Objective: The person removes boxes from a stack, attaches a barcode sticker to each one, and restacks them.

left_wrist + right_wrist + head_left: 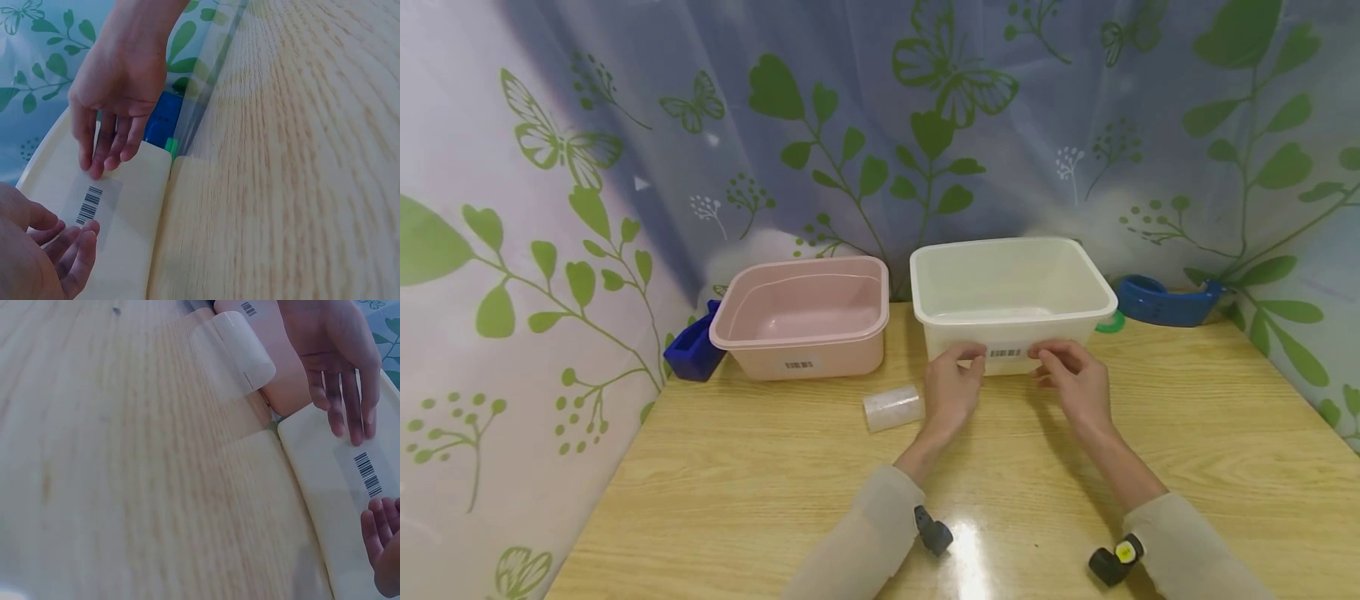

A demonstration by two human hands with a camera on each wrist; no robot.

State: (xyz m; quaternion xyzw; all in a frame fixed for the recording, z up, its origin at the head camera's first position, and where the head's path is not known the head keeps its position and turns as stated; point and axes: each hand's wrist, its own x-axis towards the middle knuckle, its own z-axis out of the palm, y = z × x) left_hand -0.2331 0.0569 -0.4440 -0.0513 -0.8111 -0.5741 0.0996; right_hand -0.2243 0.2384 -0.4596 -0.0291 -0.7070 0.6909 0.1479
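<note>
On the table stands a white plastic basin (1011,325), a barcode label (1004,352) on its front wall. A see-through strip, like clear tape (111,215), surrounds the barcode; whether it lies flat on the wall cannot be made out. My left hand (953,387) pinches the strip's left end between thumb and fingertips. At the right end, my right hand (1078,383) does the same, thumb close against the fingers. Both hands' fingertips sit close to the basin wall. Left of the left hand lies a roll of clear tape (892,408) on its side.
A pink basin (808,358) with its own barcode label stands to the left. Beside it is a dark blue plastic holder (695,346). Behind the white basin's right side lie a blue tape dispenser (1168,304) and a green ring (1110,323). A patterned curtain (850,125) closes off the back.
</note>
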